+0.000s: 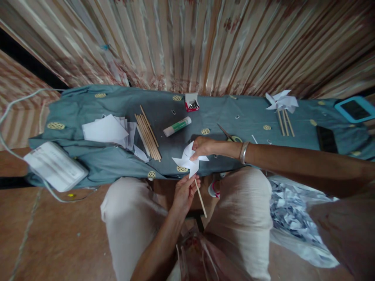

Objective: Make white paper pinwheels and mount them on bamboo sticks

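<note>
My left hand (pixel 184 189) is closed around a thin wooden stick (pixel 200 199), whose lower end points down toward my lap. At the stick's upper end is a white paper pinwheel (pixel 187 159) with pointed blades. My right hand (pixel 203 147), wearing a silver bangle, presses its fingers on the pinwheel's middle; the fingertips are partly hidden. Just beyond my right wrist lie green-handled scissors (pixel 234 138). A glue stick (pixel 177 126) rests on the cloth behind the pinwheel, and a small red-and-white box of metal pins (pixel 192 103) sits farther back.
Bundled wooden sticks (pixel 149 136) and stacked white paper (pixel 105 130) lie on the left of the cloth-covered table (pixel 211 117). Pinwheels on sticks (pixel 283 103), a dark phone (pixel 326 139) and a blue-framed device (pixel 355 109) are at right. A white corded box (pixel 55 166) stands at far left.
</note>
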`<state>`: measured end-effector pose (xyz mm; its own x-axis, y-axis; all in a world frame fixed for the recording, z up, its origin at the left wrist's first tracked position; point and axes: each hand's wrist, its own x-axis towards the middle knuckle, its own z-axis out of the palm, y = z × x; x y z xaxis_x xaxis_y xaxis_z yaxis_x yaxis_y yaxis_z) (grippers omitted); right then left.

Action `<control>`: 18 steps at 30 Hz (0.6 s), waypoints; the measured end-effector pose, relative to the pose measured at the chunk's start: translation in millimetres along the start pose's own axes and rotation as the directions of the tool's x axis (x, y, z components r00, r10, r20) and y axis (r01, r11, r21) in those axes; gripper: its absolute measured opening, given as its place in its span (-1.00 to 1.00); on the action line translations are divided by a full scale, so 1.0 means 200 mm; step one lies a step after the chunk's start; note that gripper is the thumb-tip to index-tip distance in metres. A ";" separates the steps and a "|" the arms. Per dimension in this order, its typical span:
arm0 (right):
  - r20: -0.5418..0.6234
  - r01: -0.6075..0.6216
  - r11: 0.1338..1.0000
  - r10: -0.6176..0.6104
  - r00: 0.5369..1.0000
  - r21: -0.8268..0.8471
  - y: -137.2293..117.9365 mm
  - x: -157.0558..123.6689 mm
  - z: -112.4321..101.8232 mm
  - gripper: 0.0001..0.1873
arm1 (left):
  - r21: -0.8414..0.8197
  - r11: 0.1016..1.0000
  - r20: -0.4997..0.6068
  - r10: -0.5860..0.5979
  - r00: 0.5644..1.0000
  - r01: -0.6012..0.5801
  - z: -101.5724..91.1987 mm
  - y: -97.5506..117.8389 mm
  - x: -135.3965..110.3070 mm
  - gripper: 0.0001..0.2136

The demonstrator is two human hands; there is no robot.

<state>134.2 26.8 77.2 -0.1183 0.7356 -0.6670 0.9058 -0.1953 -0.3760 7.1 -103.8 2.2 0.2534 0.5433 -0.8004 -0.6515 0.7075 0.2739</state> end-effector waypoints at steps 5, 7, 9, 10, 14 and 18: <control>0.021 -0.005 1.000 0.005 1.000 0.021 0.01 0.02 0.01 -0.77 | 0.007 1.000 0.017 0.002 1.000 -0.002 0.00 0.00 0.01 -0.88; 0.021 -0.008 1.000 0.008 1.000 0.012 0.02 0.03 0.02 -0.81 | -0.003 1.000 0.011 0.000 1.000 0.000 0.01 0.00 0.00 -0.90; 0.017 -0.011 1.000 0.012 1.000 -0.006 0.02 0.04 0.02 -0.82 | -0.012 1.000 -0.001 -0.002 1.000 0.002 0.02 0.00 0.00 -0.90; 0.014 -0.008 1.000 0.008 1.000 -0.013 0.03 0.04 0.02 -0.81 | -0.014 1.000 -0.006 0.000 1.000 0.000 0.02 0.01 -0.01 -0.90; 0.047 0.090 0.995 -0.092 0.995 0.037 0.08 0.05 0.02 -0.79 | -0.014 1.000 -0.003 0.007 1.000 -0.007 0.02 0.01 -0.03 -0.89; 0.096 0.246 0.912 -0.291 0.952 0.329 0.16 0.04 0.01 -0.70 | -0.021 1.000 -0.009 0.013 1.000 -0.014 0.03 0.05 -0.08 -0.86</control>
<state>162.5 25.0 59.2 -0.4156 0.6949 -0.5869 0.6631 -0.2103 -0.7184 1.6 -102.6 20.1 0.2384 0.5488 -0.8013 -0.6695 0.6906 0.2738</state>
